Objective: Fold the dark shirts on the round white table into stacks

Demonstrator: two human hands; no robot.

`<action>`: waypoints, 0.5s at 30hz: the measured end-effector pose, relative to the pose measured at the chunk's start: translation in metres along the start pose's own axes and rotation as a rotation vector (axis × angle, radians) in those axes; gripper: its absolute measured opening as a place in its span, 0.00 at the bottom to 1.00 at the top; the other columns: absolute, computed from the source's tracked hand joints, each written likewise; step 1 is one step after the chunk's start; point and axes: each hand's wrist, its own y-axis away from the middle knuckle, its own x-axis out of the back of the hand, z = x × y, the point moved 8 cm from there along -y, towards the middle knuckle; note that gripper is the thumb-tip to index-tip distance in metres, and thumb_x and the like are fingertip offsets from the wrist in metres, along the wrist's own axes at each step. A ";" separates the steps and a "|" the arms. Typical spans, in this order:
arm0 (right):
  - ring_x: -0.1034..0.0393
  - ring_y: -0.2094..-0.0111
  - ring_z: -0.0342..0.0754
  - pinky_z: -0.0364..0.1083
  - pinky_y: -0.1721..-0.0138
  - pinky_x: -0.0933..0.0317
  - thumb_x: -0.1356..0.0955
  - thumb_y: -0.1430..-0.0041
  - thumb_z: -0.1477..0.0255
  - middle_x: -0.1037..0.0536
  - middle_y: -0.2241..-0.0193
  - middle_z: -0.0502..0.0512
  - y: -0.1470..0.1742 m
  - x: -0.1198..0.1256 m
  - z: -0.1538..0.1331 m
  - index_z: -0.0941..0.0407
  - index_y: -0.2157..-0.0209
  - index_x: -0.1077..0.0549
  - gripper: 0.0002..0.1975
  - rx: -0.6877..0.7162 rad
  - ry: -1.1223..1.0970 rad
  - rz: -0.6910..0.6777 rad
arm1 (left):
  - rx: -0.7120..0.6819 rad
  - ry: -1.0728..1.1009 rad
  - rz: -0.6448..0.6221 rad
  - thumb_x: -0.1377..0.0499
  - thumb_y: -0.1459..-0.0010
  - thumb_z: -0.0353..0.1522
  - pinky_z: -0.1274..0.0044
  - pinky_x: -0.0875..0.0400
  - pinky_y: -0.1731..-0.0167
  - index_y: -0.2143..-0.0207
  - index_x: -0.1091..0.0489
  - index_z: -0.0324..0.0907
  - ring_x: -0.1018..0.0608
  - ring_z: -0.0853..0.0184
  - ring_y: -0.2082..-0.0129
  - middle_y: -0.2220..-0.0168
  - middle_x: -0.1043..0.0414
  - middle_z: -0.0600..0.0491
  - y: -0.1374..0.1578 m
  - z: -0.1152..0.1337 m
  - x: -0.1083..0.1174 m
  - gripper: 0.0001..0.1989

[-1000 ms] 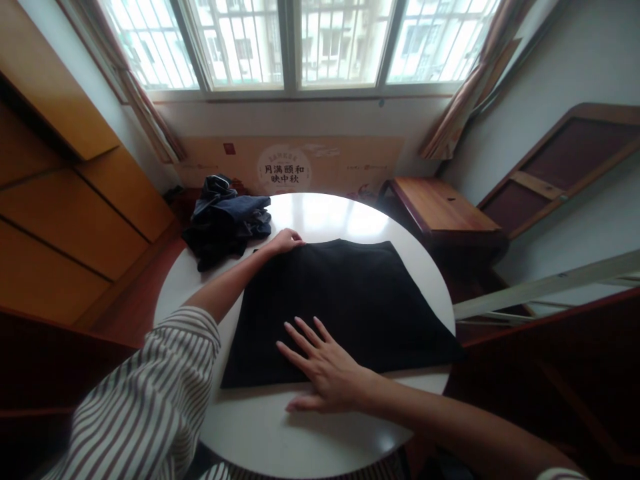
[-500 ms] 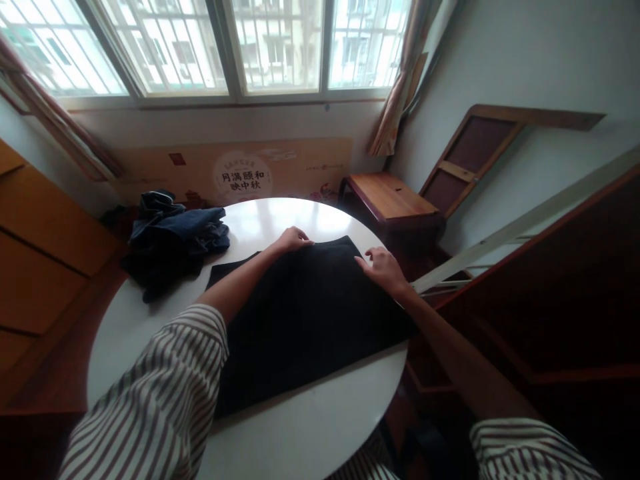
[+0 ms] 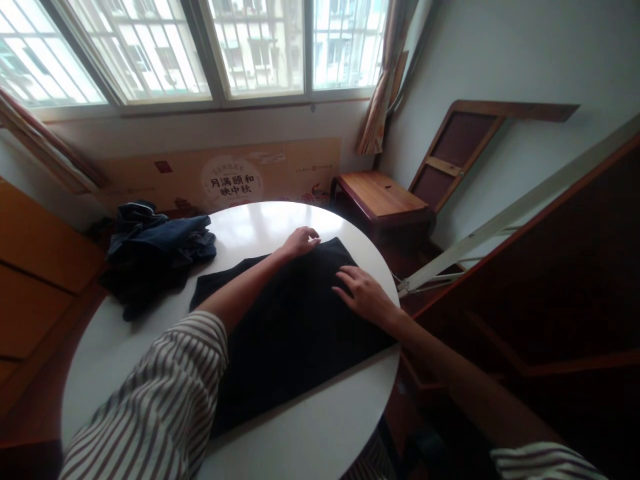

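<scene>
A black garment point(image 3: 295, 340), its exact kind not clear, lies spread flat in a folded shape on a round white table point(image 3: 310, 427). My left hand point(image 3: 301, 241) is over its far edge, the fingers loosely bent with a gap between thumb and forefinger and no cloth visibly pinched. On the right part of the black cloth, my right hand point(image 3: 367, 293) lies palm down with its fingers apart. My left forearm crosses above the garment and hides some of its left side.
A heap of dark blue and black clothes point(image 3: 160, 247) sits at the table's left edge. Beyond the table stand a wooden stool point(image 3: 385, 193) and a long printed cardboard panel point(image 3: 290, 163) under the window. A white metal frame point(image 3: 450, 250) slants along the right.
My right hand has moved from the garment's right edge inward and nearer, onto the cloth. My left hand's fingers have lifted and parted at the far edge. The view has shifted slightly right.
</scene>
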 end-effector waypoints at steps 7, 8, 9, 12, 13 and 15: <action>0.54 0.32 0.62 0.66 0.35 0.55 0.38 0.34 0.51 0.45 0.32 0.57 0.047 -0.018 -0.043 0.51 0.32 0.46 0.35 0.119 0.000 -0.242 | 0.024 0.046 -0.079 0.35 0.43 0.40 0.77 0.28 0.60 0.62 0.19 0.38 0.20 0.62 0.62 0.63 0.20 0.47 -0.033 0.028 -0.050 0.15; 0.55 0.31 0.62 0.66 0.35 0.56 0.39 0.34 0.51 0.46 0.31 0.57 0.049 -0.019 -0.043 0.51 0.31 0.47 0.35 0.111 0.008 -0.247 | 0.038 0.047 -0.079 0.35 0.43 0.40 0.77 0.28 0.61 0.61 0.19 0.38 0.20 0.62 0.62 0.62 0.20 0.47 -0.036 0.028 -0.053 0.15; 0.55 0.31 0.62 0.66 0.35 0.57 0.39 0.34 0.51 0.47 0.31 0.56 0.051 -0.019 -0.043 0.51 0.31 0.48 0.35 0.105 0.015 -0.250 | 0.052 0.047 -0.079 0.35 0.43 0.40 0.77 0.28 0.61 0.61 0.20 0.38 0.21 0.63 0.61 0.61 0.20 0.47 -0.039 0.027 -0.055 0.14; 0.57 0.31 0.62 0.67 0.35 0.59 0.39 0.34 0.52 0.48 0.31 0.57 0.052 -0.020 -0.043 0.51 0.31 0.49 0.35 0.095 0.032 -0.251 | 0.099 0.032 -0.072 0.38 0.40 0.38 0.77 0.28 0.61 0.58 0.20 0.38 0.21 0.63 0.60 0.61 0.20 0.47 -0.044 0.023 -0.056 0.14; 0.57 0.31 0.62 0.67 0.35 0.59 0.39 0.34 0.52 0.49 0.31 0.57 0.052 -0.020 -0.043 0.51 0.31 0.49 0.35 0.093 0.035 -0.250 | 0.114 0.022 -0.069 0.38 0.39 0.38 0.77 0.28 0.60 0.58 0.21 0.38 0.21 0.62 0.60 0.61 0.20 0.46 -0.045 0.022 -0.055 0.14; 0.58 0.31 0.62 0.67 0.34 0.60 0.39 0.34 0.52 0.49 0.31 0.57 0.052 -0.020 -0.044 0.51 0.31 0.49 0.36 0.090 0.038 -0.249 | 0.132 -0.005 -0.060 0.39 0.38 0.38 0.75 0.28 0.59 0.58 0.21 0.37 0.21 0.61 0.60 0.61 0.21 0.45 -0.043 0.024 -0.053 0.14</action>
